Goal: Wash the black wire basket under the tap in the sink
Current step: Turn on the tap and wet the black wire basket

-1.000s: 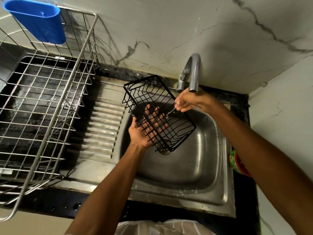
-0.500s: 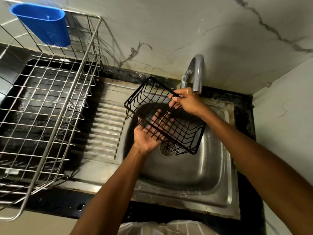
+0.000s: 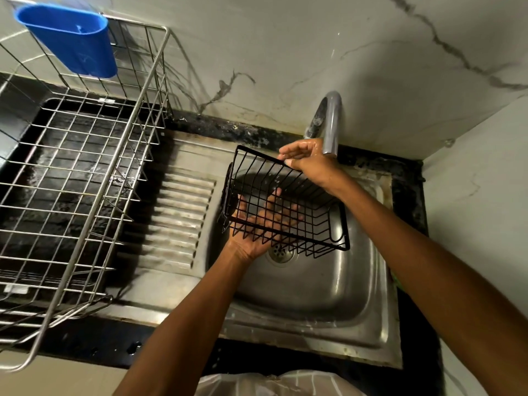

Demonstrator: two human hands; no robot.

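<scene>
The left hand [image 3: 258, 228] is spread flat, palm up, fingers straight beneath the black wire basket [image 3: 288, 202], cradling its underside through the mesh. The right hand [image 3: 307, 158] pinches the basket's far top rim, thumb and fingers curled over the wire, skin glistening wet. Between them the basket hangs tilted above the steel sink [image 3: 328, 295], its open side facing the camera, the drain [image 3: 281, 252] just below its lower edge. The tap [image 3: 328, 124] arches over right behind the right hand. Out to the left, a ribbed draining board [image 3: 177, 218], then a steel dish rack [image 3: 77, 178] with a blue plastic holder [image 3: 71, 38] hooked on its back rail.
</scene>
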